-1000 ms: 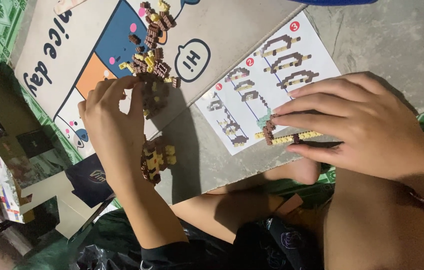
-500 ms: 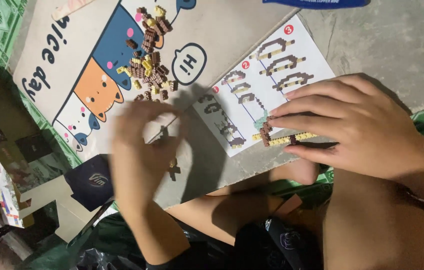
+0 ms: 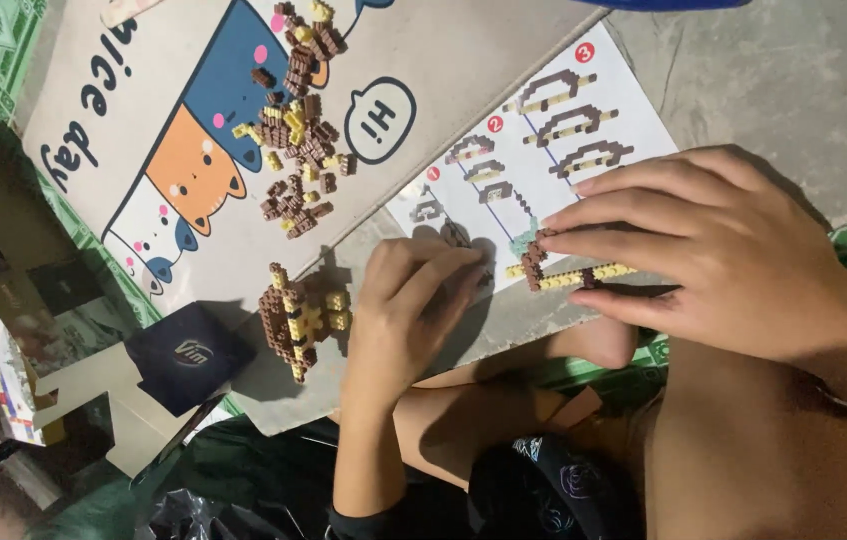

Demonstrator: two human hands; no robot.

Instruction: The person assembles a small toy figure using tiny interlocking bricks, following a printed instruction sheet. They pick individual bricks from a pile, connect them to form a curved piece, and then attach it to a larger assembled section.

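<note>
Fingers of the left hand (image 3: pixel 405 305) are curled down together, tips pressed on the bottom edge of the instruction sheet (image 3: pixel 533 150). Can't tell if there's a brick pinched under them, the knuckles hide that spot and part of the first diagram too

Going left to right: far left is just dark clutter, some cardboard and a printed packet, cut off by the frame and too dim to read as anything. Then a dark blue card (image 3: pixel 188 355) lying near the corner of the big cartoon-cat board (image 3: pixel 143 150). No tray or box for the parts, the loose pile of brown and yellow bricks (image 3: pixel 298 130) just sits straight on the board, scattered over the cat drawing. Below that a half-built brown and yellow model (image 3: pixel 295 320) stands right beside the left hand, not quite touching as far as I can see

Over on the right, the right hand (image 3: pixel 713 255) lies flat-ish with fingers stretched out side by side, thumb and fingertips clamped on a thin strip of yellow and brown bricks (image 3: pixel 573 275) that rests on the sheet's lower right edge. The far end of the strip disappears under the palm. Bare knees below, and the concrete floor (image 3: pixel 783 70) top right
</note>
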